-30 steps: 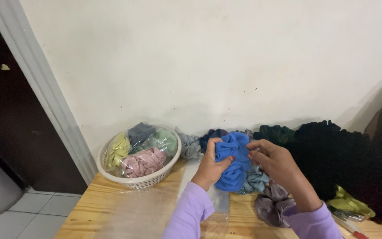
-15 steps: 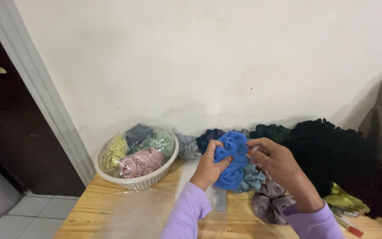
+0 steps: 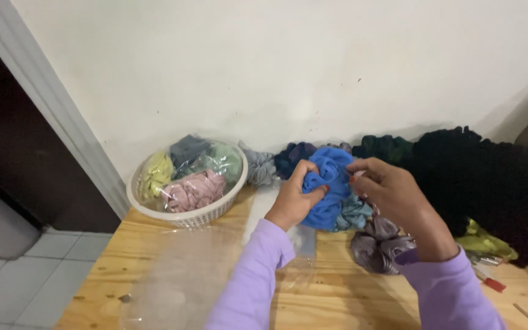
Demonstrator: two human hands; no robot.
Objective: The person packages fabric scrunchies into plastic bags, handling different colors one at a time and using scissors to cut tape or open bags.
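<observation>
A bright blue fabric scrunchie (image 3: 328, 189) is held up over the wooden table (image 3: 123, 250) by both hands. My left hand (image 3: 291, 198) pinches its left side and my right hand (image 3: 392, 195) grips its right side from above. Under it lie a teal scrunchie (image 3: 352, 215) and a grey satin one (image 3: 377, 247). Clear plastic bags (image 3: 172, 281) lie flat on the table near my left sleeve.
A white plastic basket (image 3: 184, 215) at the left holds bagged scrunchies in yellow, pink, green and grey. More scrunchies, grey, navy and dark green, line the wall, with a black heap (image 3: 484, 183) at the right. The table's left edge drops to a tiled floor.
The view has shifted slightly. Both hands keep hold of the blue scrunchie, with the fingers working at it; it has stayed in about the same place.
</observation>
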